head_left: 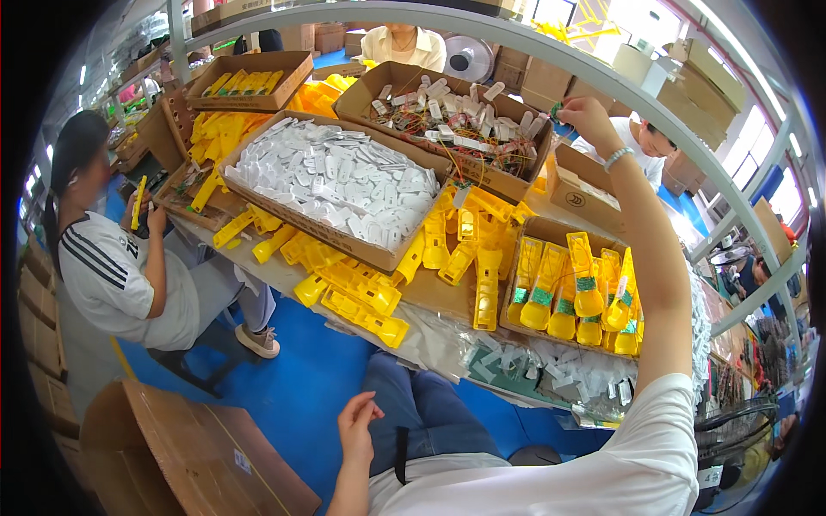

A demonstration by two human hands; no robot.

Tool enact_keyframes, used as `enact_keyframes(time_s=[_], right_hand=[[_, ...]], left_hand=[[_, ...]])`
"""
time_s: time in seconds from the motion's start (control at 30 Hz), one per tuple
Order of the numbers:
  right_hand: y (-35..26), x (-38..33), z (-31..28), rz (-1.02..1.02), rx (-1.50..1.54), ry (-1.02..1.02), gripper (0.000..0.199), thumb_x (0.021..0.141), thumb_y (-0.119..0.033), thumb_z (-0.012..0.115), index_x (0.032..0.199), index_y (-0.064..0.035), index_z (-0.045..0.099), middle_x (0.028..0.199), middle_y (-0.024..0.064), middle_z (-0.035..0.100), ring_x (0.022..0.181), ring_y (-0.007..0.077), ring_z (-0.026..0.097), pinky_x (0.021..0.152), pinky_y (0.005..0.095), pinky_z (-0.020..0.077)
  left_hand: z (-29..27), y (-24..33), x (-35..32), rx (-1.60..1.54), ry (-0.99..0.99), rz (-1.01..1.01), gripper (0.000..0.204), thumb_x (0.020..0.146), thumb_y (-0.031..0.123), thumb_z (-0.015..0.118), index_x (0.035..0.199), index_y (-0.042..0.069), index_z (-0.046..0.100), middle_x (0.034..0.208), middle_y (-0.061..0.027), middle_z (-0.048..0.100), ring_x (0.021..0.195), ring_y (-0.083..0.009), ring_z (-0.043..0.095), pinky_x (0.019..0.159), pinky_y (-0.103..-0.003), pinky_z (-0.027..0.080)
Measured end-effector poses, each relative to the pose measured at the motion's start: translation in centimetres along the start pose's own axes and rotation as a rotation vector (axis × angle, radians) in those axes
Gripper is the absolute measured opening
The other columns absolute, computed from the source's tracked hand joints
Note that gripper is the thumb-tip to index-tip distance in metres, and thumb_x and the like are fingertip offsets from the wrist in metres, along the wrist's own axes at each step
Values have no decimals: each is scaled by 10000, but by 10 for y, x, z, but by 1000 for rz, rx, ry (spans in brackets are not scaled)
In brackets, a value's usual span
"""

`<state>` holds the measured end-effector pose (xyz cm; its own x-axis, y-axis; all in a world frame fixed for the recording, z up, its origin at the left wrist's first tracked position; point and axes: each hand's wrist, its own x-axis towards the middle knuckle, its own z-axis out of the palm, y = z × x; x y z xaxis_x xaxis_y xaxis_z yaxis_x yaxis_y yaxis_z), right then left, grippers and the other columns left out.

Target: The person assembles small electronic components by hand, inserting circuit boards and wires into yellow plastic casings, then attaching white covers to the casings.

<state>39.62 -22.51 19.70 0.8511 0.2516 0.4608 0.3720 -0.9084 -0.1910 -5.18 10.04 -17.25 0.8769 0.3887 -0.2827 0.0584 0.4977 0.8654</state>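
My right hand [583, 116] is stretched far out over the right edge of a cardboard box of small wired parts [447, 129], with its fingers pinched on a small green part [556, 110]. My left hand [357, 424] hangs low beside my lap with the fingers loosely apart and nothing in it. Between them, yellow plastic housings [469, 249] lie scattered on the table. A shallow box [551, 234] at the right holds yellow housings fitted with green boards [575, 297].
A big box of white plastic pieces [335, 185] sits at centre left, and a tray of yellow parts [245, 84] behind it. A seated person [120, 267] works at the left; others sit across the table. A brown carton [172, 456] stands on the blue floor.
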Motion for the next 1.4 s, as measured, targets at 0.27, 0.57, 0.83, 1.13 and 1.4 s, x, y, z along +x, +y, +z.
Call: enact_keyframes(time_s=[0.27, 0.57, 0.83, 1.13, 1.4], right_hand=[[-107, -152, -22, -142, 915, 37, 170, 889, -100, 613, 932, 50, 681, 941, 37, 682, 753, 101, 609, 676, 246, 490], [-204, -366, 61, -302, 569, 191, 195, 753, -30, 727, 929, 7, 652, 949, 121, 626, 733, 233, 643, 647, 309, 518], [-188, -399, 99, 139, 1476, -249, 192, 850, 58, 626, 1042, 69, 630, 975, 111, 616, 792, 152, 638, 715, 257, 550], [-189, -406, 109, 354, 1578, -178, 86, 865, 63, 603, 934, 71, 653, 878, 91, 618, 774, 132, 638, 685, 250, 549], [-175, -408, 109, 317, 1394, 54, 111, 845, 87, 595, 944, 114, 636, 890, 108, 625, 689, 141, 639, 595, 231, 541]], left_hand=[[133, 105, 20, 12, -402, 491, 226, 907, 20, 544, 1118, -42, 597, 897, -72, 591, 843, -163, 584, 764, -294, 473], [150, 81, -14, 230, -278, 661, 200, 925, 22, 570, 1088, -83, 620, 973, -99, 612, 835, -162, 618, 731, -275, 513], [110, 61, -30, 40, -388, 331, 231, 944, 28, 548, 1133, -91, 604, 944, -109, 631, 775, -156, 625, 690, -270, 519], [123, 54, -15, 121, -371, 285, 253, 953, 41, 528, 1168, -71, 598, 886, -114, 663, 718, -148, 647, 657, -262, 530], [148, 43, -7, 243, -332, 415, 276, 934, 61, 576, 1176, -70, 605, 919, -103, 678, 734, -112, 643, 666, -239, 524]])
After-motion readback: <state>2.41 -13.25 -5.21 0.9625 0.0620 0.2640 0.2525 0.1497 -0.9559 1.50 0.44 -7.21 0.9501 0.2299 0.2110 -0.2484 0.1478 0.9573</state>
